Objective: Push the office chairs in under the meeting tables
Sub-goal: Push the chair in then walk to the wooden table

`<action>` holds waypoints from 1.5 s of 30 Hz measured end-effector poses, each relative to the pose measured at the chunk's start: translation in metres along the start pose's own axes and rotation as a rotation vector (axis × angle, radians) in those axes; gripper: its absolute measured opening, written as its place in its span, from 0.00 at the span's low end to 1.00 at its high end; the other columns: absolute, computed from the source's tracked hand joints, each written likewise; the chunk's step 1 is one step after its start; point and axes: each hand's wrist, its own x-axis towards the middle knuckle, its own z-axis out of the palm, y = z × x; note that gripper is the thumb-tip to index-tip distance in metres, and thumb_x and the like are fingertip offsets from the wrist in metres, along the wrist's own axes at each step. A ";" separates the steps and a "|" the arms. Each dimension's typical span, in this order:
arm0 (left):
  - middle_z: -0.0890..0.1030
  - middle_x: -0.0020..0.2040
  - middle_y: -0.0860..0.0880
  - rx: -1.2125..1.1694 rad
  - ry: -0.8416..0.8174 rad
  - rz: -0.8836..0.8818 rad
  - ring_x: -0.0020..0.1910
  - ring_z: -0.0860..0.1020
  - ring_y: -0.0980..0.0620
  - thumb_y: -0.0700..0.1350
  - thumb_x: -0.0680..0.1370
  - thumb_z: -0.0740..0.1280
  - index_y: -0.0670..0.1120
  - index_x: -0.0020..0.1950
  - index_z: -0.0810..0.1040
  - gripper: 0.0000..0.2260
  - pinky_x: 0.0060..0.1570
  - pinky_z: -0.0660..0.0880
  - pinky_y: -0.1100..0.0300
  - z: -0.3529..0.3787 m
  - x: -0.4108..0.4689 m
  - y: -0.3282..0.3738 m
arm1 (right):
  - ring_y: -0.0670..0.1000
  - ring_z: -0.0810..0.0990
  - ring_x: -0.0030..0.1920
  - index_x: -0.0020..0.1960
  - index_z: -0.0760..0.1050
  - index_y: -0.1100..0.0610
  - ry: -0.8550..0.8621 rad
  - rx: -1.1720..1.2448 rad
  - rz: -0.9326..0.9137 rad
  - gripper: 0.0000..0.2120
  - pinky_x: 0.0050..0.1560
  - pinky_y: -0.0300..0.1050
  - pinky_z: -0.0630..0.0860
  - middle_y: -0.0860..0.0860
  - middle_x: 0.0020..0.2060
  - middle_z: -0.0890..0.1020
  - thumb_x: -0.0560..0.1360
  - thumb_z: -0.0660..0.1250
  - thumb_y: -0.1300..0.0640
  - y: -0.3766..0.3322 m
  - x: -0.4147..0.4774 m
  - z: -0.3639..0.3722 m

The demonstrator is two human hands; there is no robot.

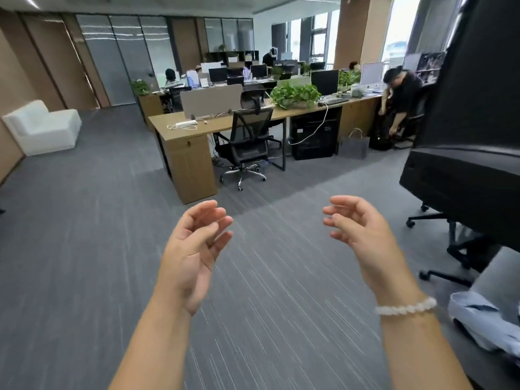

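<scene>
Carpet (84,249), grey and streaked, fills the floor under my two hands, which are raised side by side in the near middle with nothing in them. My left hand (194,249) shows its palm turned inward, fingers (216,218) loosely curled and slightly apart. My right hand (363,232) mirrors it, palm facing left, fingers (337,209) bent and spread, touching nothing. A white bead bracelet (406,306) circles my right wrist.

Far ahead, well apart from both hands and a little left of the gap between them, a black mesh chair (249,136) stands at a long wooden tabletop (180,130). Its back faces me, its seat sits partly under the tabletop edge, and its chrome star base rests on the carpet just outside. A white power strip (185,124) lies on the tabletop to the chair's left; a green plant (295,95) sits to its right.

At the near right, much closer to my right hand but not touching it, looms the back of a large black chair (464,130), tilted, its wheeled legs on the carpet below. Light blue cloth (484,322) lies at the near right edge. A white sofa (42,128) stands at the far left wall. People sit at the far desks.
</scene>
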 end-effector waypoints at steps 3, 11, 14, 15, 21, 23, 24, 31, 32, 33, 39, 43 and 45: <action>0.82 0.39 0.54 -0.059 0.006 -0.022 0.39 0.81 0.56 0.32 0.78 0.57 0.48 0.47 0.79 0.15 0.39 0.79 0.65 0.006 0.062 -0.009 | 0.41 0.81 0.39 0.51 0.76 0.53 -0.001 0.013 -0.034 0.13 0.43 0.38 0.76 0.48 0.43 0.82 0.77 0.59 0.69 0.000 0.053 0.013; 0.82 0.40 0.56 -0.049 -0.139 -0.130 0.37 0.79 0.60 0.36 0.79 0.57 0.53 0.47 0.81 0.16 0.34 0.75 0.67 0.043 0.247 -0.077 | 0.42 0.81 0.38 0.50 0.77 0.53 0.199 -0.002 -0.005 0.14 0.43 0.40 0.75 0.48 0.42 0.82 0.77 0.58 0.69 0.047 0.188 0.006; 0.82 0.40 0.57 -0.028 -0.262 -0.163 0.38 0.78 0.60 0.36 0.79 0.58 0.54 0.46 0.81 0.16 0.34 0.74 0.68 0.070 0.322 -0.106 | 0.42 0.81 0.39 0.50 0.77 0.53 0.326 -0.016 -0.015 0.13 0.43 0.41 0.76 0.48 0.42 0.82 0.77 0.58 0.68 0.062 0.244 -0.002; 0.81 0.40 0.57 -0.022 -0.310 -0.178 0.38 0.78 0.60 0.37 0.79 0.58 0.54 0.45 0.82 0.16 0.34 0.74 0.68 0.081 0.346 -0.114 | 0.43 0.81 0.39 0.50 0.77 0.53 0.367 -0.016 -0.014 0.13 0.43 0.41 0.75 0.48 0.42 0.82 0.77 0.59 0.68 0.066 0.262 -0.003; 0.82 0.40 0.58 0.065 -0.551 -0.294 0.38 0.79 0.60 0.38 0.78 0.60 0.53 0.48 0.80 0.12 0.35 0.73 0.69 0.159 0.472 -0.168 | 0.43 0.81 0.40 0.50 0.77 0.53 0.593 -0.023 -0.005 0.11 0.44 0.42 0.76 0.48 0.43 0.82 0.78 0.60 0.66 0.081 0.356 -0.014; 0.82 0.41 0.58 0.107 -0.612 -0.329 0.38 0.79 0.60 0.39 0.78 0.61 0.53 0.49 0.80 0.11 0.35 0.73 0.69 0.187 0.501 -0.190 | 0.45 0.81 0.40 0.49 0.77 0.53 0.659 -0.032 0.021 0.11 0.45 0.42 0.76 0.49 0.43 0.83 0.78 0.60 0.66 0.085 0.376 -0.024; 0.82 0.41 0.58 0.118 -0.642 -0.349 0.38 0.79 0.60 0.39 0.78 0.61 0.53 0.49 0.79 0.11 0.35 0.73 0.69 0.201 0.513 -0.201 | 0.45 0.81 0.41 0.49 0.77 0.53 0.691 -0.037 0.035 0.10 0.45 0.43 0.76 0.49 0.43 0.83 0.78 0.60 0.65 0.087 0.386 -0.031; 0.81 0.39 0.58 0.144 -0.752 -0.459 0.38 0.79 0.60 0.40 0.78 0.63 0.52 0.48 0.79 0.08 0.38 0.71 0.65 0.305 0.572 -0.286 | 0.47 0.82 0.45 0.50 0.78 0.52 0.910 -0.061 0.051 0.08 0.47 0.43 0.77 0.49 0.44 0.84 0.77 0.63 0.62 0.100 0.448 -0.113; 0.81 0.39 0.58 0.146 -0.764 -0.465 0.38 0.79 0.59 0.40 0.77 0.63 0.52 0.48 0.79 0.08 0.38 0.71 0.65 0.317 0.577 -0.294 | 0.47 0.82 0.45 0.50 0.78 0.52 0.925 -0.058 0.049 0.07 0.48 0.43 0.77 0.50 0.45 0.84 0.76 0.63 0.62 0.101 0.456 -0.123; 0.82 0.38 0.58 0.147 -0.781 -0.465 0.39 0.79 0.59 0.40 0.77 0.63 0.51 0.48 0.79 0.08 0.39 0.71 0.64 0.334 0.582 -0.306 | 0.47 0.81 0.44 0.50 0.78 0.52 0.939 -0.058 0.044 0.07 0.48 0.44 0.77 0.50 0.45 0.83 0.76 0.64 0.61 0.103 0.465 -0.139; 0.82 0.38 0.58 0.142 -0.863 -0.481 0.40 0.79 0.58 0.40 0.77 0.64 0.50 0.49 0.80 0.07 0.38 0.72 0.65 0.466 0.613 -0.368 | 0.48 0.81 0.45 0.50 0.77 0.51 0.987 -0.080 0.068 0.06 0.48 0.44 0.76 0.50 0.46 0.83 0.77 0.63 0.60 0.098 0.544 -0.253; 0.82 0.40 0.57 0.127 -0.938 -0.466 0.40 0.79 0.58 0.41 0.77 0.64 0.51 0.48 0.80 0.07 0.39 0.72 0.64 0.553 0.623 -0.402 | 0.47 0.81 0.44 0.49 0.77 0.50 1.029 -0.128 0.038 0.06 0.47 0.43 0.76 0.49 0.44 0.83 0.77 0.63 0.59 0.081 0.585 -0.326; 0.82 0.42 0.56 0.121 -0.979 -0.474 0.42 0.79 0.58 0.41 0.76 0.65 0.52 0.48 0.80 0.07 0.41 0.72 0.63 0.589 0.622 -0.421 | 0.46 0.81 0.43 0.49 0.77 0.50 1.057 -0.138 0.038 0.06 0.46 0.42 0.76 0.49 0.44 0.83 0.77 0.63 0.59 0.079 0.596 -0.356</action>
